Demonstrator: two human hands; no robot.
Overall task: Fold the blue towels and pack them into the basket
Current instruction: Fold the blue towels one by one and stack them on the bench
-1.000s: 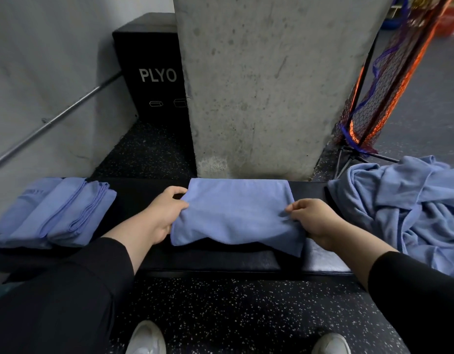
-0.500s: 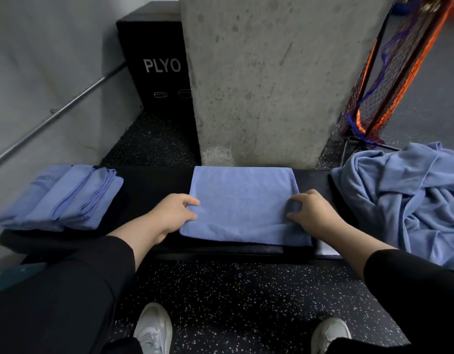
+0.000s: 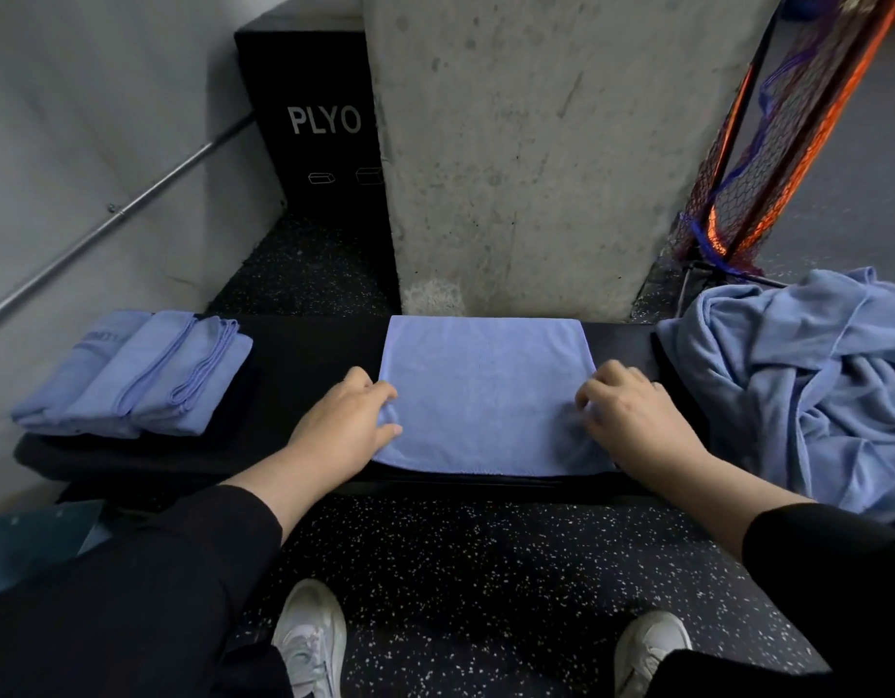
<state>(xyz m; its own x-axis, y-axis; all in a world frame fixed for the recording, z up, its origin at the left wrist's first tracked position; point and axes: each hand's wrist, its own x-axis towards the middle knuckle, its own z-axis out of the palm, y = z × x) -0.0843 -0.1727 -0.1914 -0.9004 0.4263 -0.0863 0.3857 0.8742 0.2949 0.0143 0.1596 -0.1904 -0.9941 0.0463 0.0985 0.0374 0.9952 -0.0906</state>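
Black desk (image 3: 304, 375) against a concrete pillar (image 3: 536, 143); towel (image 3: 486, 395) lies flat at centre. Left hand (image 3: 342, 428) pinches its 9 o'clock edge, right hand (image 3: 632, 420) curls fingers onto its 3 o'clock edge. Folded stack (image 3: 133, 375) at 9 o'clock, loose pile (image 3: 808, 390) at 3 o'clock.

Head view is dim and evenly lit, no glare. I see soft shadow under the worktop (image 3: 304, 355). Wide-angle bending at the edges. Slight motion blur on right hand (image 3: 632, 420) fingertips.
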